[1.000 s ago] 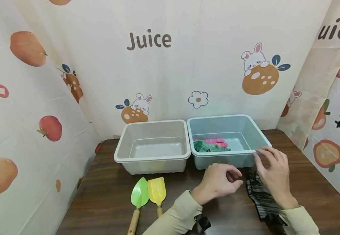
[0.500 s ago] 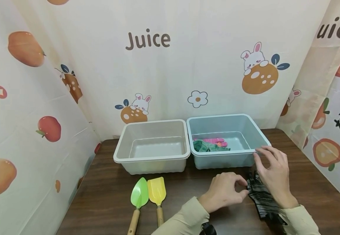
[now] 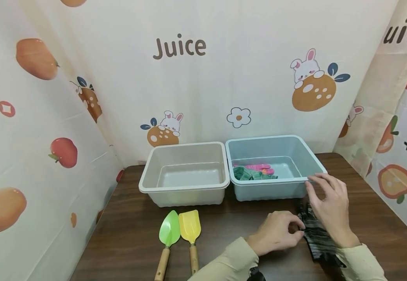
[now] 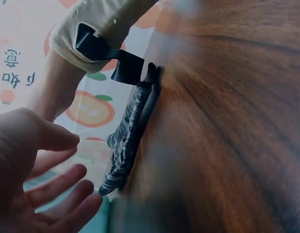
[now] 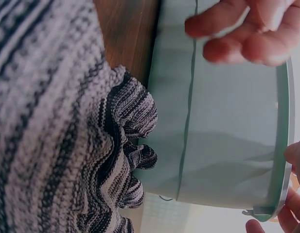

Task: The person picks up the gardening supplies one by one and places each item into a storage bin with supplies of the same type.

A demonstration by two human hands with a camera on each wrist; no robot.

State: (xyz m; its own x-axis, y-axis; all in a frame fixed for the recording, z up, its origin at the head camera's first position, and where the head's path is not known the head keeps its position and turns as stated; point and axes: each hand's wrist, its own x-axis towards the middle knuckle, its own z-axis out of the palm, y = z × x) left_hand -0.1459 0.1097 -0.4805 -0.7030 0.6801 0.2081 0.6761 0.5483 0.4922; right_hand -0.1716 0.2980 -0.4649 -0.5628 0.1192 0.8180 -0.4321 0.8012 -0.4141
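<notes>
A black-and-grey striped knit glove [image 3: 317,242] lies on the wooden table, partly hidden under the right forearm. Beside its left edge is my left hand [image 3: 277,232], thumb and fingers bent and spread apart with nothing between them. The left wrist view shows a gap between these fingers [image 4: 67,189] and the glove [image 4: 125,141]. My right hand [image 3: 331,210] holds the front rim of the light blue bin [image 3: 270,191] near its right corner, thumb and fingertips at the edge. Inside that bin lie a green glove [image 3: 250,173] and a pink glove [image 3: 259,167].
A beige bin [image 3: 185,199] stands left of the blue one, close against it. In front of it lie a green trowel [image 3: 169,230] and a yellow shovel [image 3: 190,226], both with wooden handles. Printed cloth [image 3: 203,86] hangs behind and at both sides.
My left hand has moved right and slightly towards me, up to the striped glove's edge. The right hand stays at the blue bin's rim. The view has shifted slightly.
</notes>
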